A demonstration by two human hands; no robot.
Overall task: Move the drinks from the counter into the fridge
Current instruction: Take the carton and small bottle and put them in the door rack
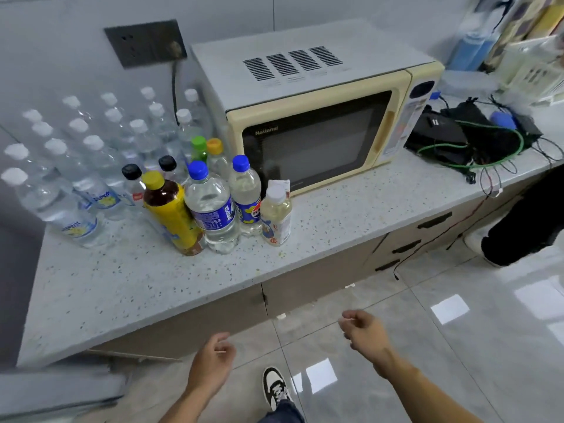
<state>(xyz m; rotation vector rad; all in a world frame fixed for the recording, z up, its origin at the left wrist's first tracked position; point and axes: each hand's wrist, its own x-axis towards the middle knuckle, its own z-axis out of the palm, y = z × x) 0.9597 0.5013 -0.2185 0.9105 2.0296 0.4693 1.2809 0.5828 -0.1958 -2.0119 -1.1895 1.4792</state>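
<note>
Speckled grey counter (128, 279) is carrying the drinks (213, 206), clustered just left of the cream microwave (311, 117), clear water bottles (76, 154) further left of it. We're hovering both hands below the counter edge, in front of the microwave: left hand (213, 358) and right hand (364, 329) loosely curled, gripping nothing.

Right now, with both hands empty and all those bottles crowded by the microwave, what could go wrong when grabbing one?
1. The yellow-labelled tea bottle stands tight against the blue-capped water bottle; pulling one may topple its neighbours.
2. The small white-capped bottle stands near the counter edge and might get knocked to the floor.
3. The fridge is out of view, so carrying several bottles risks a drop.
</note>
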